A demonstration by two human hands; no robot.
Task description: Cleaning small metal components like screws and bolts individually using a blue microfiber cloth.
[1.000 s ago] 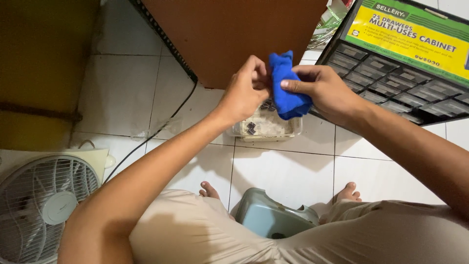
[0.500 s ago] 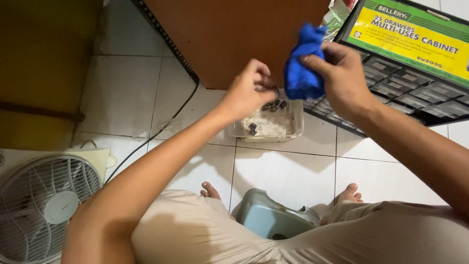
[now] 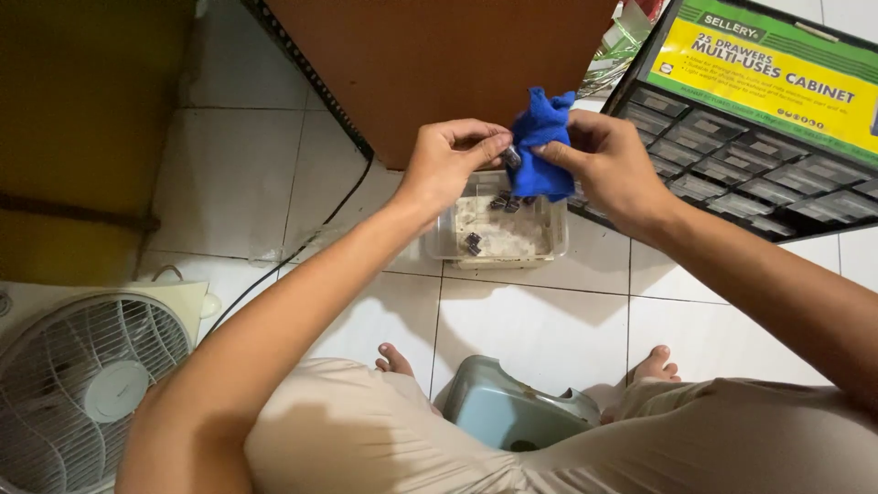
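My right hand [image 3: 611,169] grips a crumpled blue cloth [image 3: 541,139] held up over the floor. My left hand [image 3: 450,161] pinches a small dark part [image 3: 512,158] against the cloth's left edge. Below both hands a clear plastic tray [image 3: 549,245] sits on the white tiles with a few small dark parts [image 3: 473,243] lying in it; its bottom looks dirty.
A black multi-drawer cabinet [image 3: 759,174] with a yellow and green label lies at the upper right. A brown wooden panel [image 3: 439,64] stands behind the tray. A white fan [image 3: 87,375] is at the lower left, a black cable [image 3: 302,242] crosses the tiles, and a pale green stool [image 3: 498,412] shows between my legs.
The right hand raised the blue cloth, then brought it back down to the left hand. The left hand now presses a small dark part to the cloth over the tray.
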